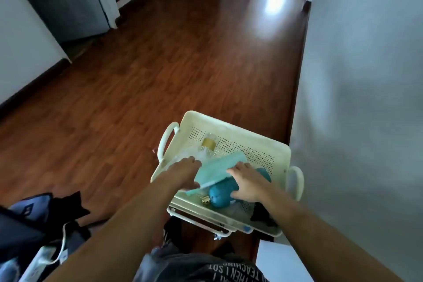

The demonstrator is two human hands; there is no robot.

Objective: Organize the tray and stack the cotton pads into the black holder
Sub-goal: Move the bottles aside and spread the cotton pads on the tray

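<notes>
A cream perforated tray [247, 149] tops a small cart beside the right wall. Both hands hold a flat mint-green pack [217, 168] over the tray: my left hand [183, 170] grips its left side, and my right hand [248, 182] grips its right end. Under the pack lies a teal rounded object [220, 193]. A clear bottle with a gold band [208, 144] lies toward the tray's far left. A small gold-capped item [205, 200] sits at the near edge. A black object [261, 212] shows in the near right corner, partly hidden by my right forearm.
The grey wall [357, 98] runs close along the cart's right side. Dark bags and a white cable [41, 231] lie on the wooden floor [160, 64] at the lower left. Open floor stretches ahead toward a doorway.
</notes>
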